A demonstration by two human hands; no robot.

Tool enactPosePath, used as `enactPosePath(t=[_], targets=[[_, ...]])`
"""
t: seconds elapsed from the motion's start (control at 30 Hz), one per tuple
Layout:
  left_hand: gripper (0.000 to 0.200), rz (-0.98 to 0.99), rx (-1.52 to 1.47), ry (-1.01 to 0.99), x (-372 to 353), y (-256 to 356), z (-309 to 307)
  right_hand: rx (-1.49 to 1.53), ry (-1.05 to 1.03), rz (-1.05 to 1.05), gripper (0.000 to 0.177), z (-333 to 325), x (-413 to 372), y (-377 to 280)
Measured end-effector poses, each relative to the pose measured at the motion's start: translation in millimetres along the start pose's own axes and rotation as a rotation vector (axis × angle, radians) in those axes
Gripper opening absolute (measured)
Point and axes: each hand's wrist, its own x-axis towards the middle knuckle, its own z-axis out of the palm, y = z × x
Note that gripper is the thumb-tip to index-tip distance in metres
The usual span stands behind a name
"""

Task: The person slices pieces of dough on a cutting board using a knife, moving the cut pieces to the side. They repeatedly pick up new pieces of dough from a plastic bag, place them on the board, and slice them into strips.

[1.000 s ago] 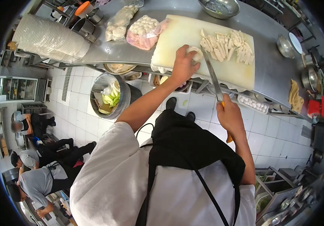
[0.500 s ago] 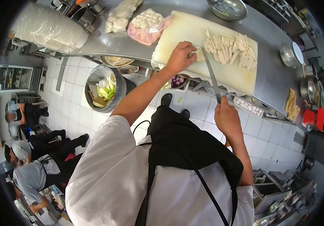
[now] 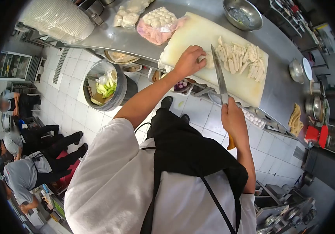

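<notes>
My left hand (image 3: 190, 61) rests on the near left part of the white cutting board (image 3: 198, 31), its bent fingers on a pale piece of food (image 3: 207, 61). In my right hand (image 3: 233, 119) is the wooden handle of a long knife (image 3: 221, 76). The blade points away from me, between that piece and a pile of pale cut strips (image 3: 239, 58) on the board's right half. Left of the board lies a pink bag (image 3: 154, 34) with white lumps (image 3: 159, 17) on it.
A metal bowl (image 3: 243, 15) stands beyond the board, and another bowl (image 3: 297, 71) is at the right. A folded tan cloth (image 3: 295, 120) lies near the right edge. The bin (image 3: 125, 87) holds green scraps. Other people (image 3: 23, 171) are at the far left.
The knife blade has moved slightly away from my left hand and the piece, and it now points more straight ahead. The whole view has shifted a little.
</notes>
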Motion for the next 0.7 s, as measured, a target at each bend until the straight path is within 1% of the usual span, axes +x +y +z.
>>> enactPosePath(t=[0.13,0.23,0.33,0.43,0.53,0.63,0.7], targets=[[0.021,-0.013,0.002,-0.013,0.7,1.3,-0.4,0.028,-0.04,0.07,0.022,4.9,-4.0,0.2],[0.021,0.003,-0.011,0.008,0.6,-0.6,0.4,-0.002,0.0,-0.004,0.024,19.7,4.5,11.8],[0.021,0.013,0.008,-0.009,2.5,-3.8,1.1,0.113,-0.125,0.055,0.026,35.4,33.9,16.8],[0.022,-0.031,0.003,-0.047,3.0,-1.5,-1.3,0.212,-0.147,0.097,0.025,27.6,61.4,4.5],[0.02,-0.07,-0.048,-0.032,0.6,1.4,-1.6,0.196,-0.124,0.103,0.024,13.3,66.6,-4.3],[0.017,-0.009,-0.075,0.065,-1.1,-1.8,-1.3,0.087,0.026,-0.008,0.024,19.8,60.6,10.7],[0.016,-0.058,-0.092,0.056,-1.9,-2.4,-0.6,0.07,-0.024,0.016,0.024,13.0,47.2,10.8]])
